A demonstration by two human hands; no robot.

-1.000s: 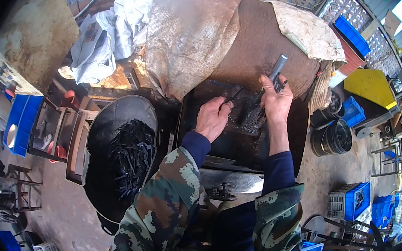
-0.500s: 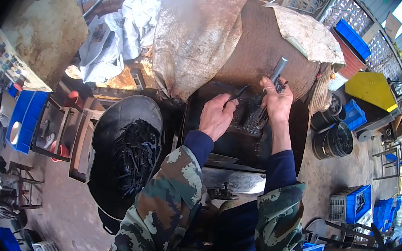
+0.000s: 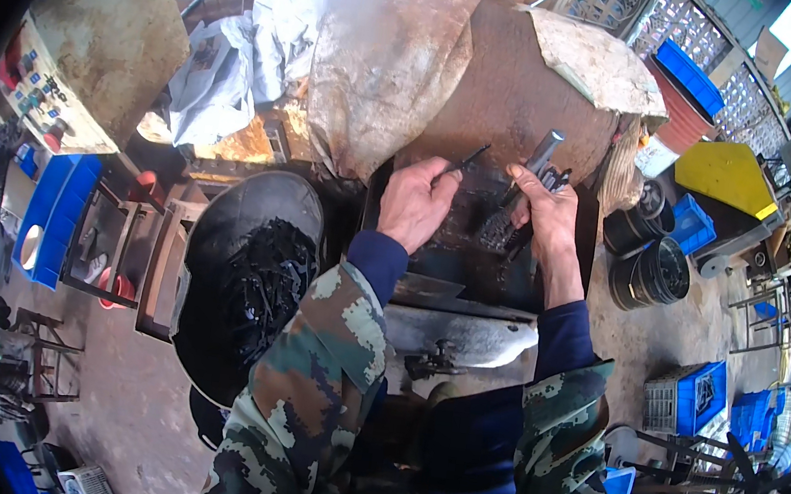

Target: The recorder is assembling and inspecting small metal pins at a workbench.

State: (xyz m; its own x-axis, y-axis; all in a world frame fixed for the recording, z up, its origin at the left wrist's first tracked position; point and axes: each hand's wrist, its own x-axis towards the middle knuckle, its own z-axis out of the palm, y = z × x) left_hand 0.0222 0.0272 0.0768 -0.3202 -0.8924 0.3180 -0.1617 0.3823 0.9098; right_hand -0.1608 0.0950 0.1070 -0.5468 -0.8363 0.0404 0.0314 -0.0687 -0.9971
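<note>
My left hand [image 3: 416, 204] is closed in a pinch on a thin dark rod [image 3: 475, 155], whose tip points up and away to the right. My right hand [image 3: 549, 217] is wrapped round a grey metal tube [image 3: 547, 149] that slants up past the thumb. Several thin dark pieces [image 3: 554, 178] stick out between the same fingers. Under the tube's lower end is a dark, rough clump [image 3: 496, 230]; whether it belongs to the tube I cannot tell. Both hands are over a dark, wet-looking metal tray [image 3: 432, 273].
To the left, a large black scoop-shaped tub [image 3: 199, 272] holds a heap of dark rod-like pieces [image 3: 268, 281]. A big rusty drum [image 3: 504, 83], partly covered by sacking [image 3: 387, 78], rises beyond the tray. Black buckets [image 3: 649, 275] and a blue crate [image 3: 693, 397] stand right.
My left hand has drawn slightly left, still pinching the rod, which now shows more of its length. My right hand and the tube have shifted slightly lower. The whole view has turned a little.
</note>
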